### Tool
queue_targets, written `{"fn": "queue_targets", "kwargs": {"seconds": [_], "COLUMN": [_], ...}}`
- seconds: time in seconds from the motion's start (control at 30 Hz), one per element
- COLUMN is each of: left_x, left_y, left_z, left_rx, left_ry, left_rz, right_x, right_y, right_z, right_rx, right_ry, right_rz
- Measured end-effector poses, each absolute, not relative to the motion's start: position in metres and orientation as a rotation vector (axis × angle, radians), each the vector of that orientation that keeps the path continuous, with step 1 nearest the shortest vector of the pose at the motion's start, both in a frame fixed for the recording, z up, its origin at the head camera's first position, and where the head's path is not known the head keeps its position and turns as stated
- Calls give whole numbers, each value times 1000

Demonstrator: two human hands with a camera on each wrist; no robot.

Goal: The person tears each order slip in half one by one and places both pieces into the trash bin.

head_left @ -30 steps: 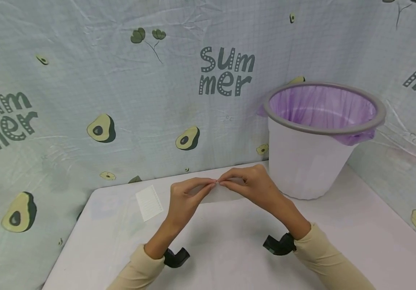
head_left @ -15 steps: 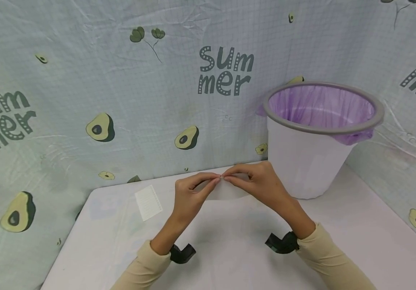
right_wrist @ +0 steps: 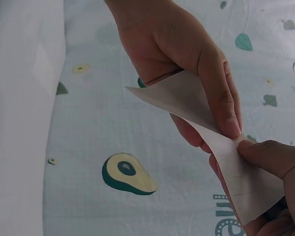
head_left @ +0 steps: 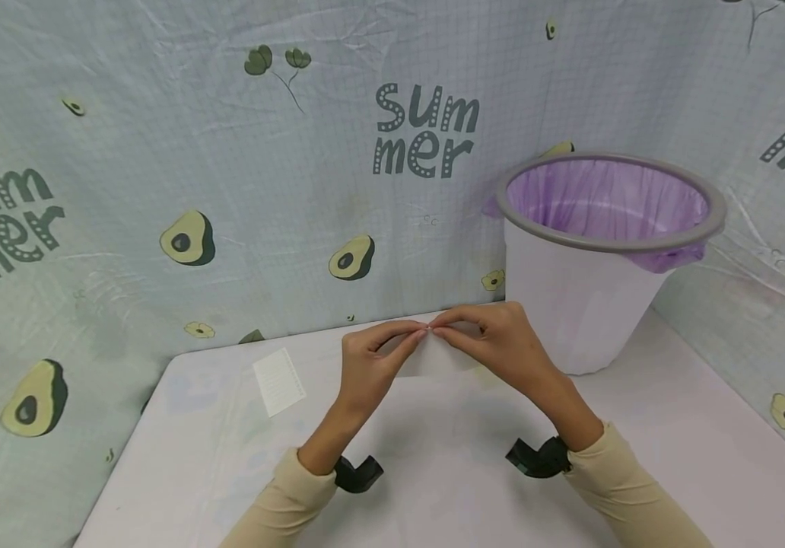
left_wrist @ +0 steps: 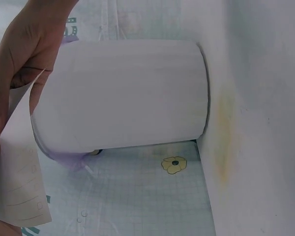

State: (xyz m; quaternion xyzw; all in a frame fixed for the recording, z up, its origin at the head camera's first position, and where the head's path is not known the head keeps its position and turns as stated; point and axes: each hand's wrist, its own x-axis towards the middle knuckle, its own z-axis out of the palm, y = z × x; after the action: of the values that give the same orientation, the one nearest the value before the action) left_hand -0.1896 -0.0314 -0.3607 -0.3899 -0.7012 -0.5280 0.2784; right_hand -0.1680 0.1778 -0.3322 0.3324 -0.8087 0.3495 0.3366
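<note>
Both hands pinch the top edge of a white sheet of paper point(head_left: 439, 359), their fingertips almost meeting above the table. The left hand point(head_left: 372, 361) grips it with thumb and index finger from the left, the right hand point(head_left: 505, 346) likewise from the right. In the left wrist view the paper point(left_wrist: 20, 189) shows faint printed lines and small boxes. Seen from the right wrist, the sheet point(right_wrist: 258, 182) bends into two slanting parts at the fingertips; whether it is torn or only creased there I cannot tell. Another small lined paper point(head_left: 279, 382) lies flat on the table's left.
A white bin point(head_left: 573, 304) with a grey rim and purple liner stands at the back right, close to the right hand. The white-covered table point(head_left: 180, 464) meets a printed curtain point(head_left: 269, 190) behind. Black wrist mounts hang under both forearms.
Both hands have moved slightly right and away from the body, the left hand more, still pinching the sheet. The lined paper and the bin have stayed in place.
</note>
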Motion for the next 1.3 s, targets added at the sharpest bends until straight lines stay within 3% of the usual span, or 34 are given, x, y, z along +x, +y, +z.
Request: {"fn": "queue_targets", "kwargs": {"seconds": [1.3], "left_x": [-185], "left_y": [-2], "left_z": [-347], "left_rx": [-1049], "left_ry": [-1812], "left_rz": [-1362], "right_x": [-166], "right_y": [205], "right_z": [-321], "right_rx": [913], "right_ry": [-2080], "right_rz": [851]}}
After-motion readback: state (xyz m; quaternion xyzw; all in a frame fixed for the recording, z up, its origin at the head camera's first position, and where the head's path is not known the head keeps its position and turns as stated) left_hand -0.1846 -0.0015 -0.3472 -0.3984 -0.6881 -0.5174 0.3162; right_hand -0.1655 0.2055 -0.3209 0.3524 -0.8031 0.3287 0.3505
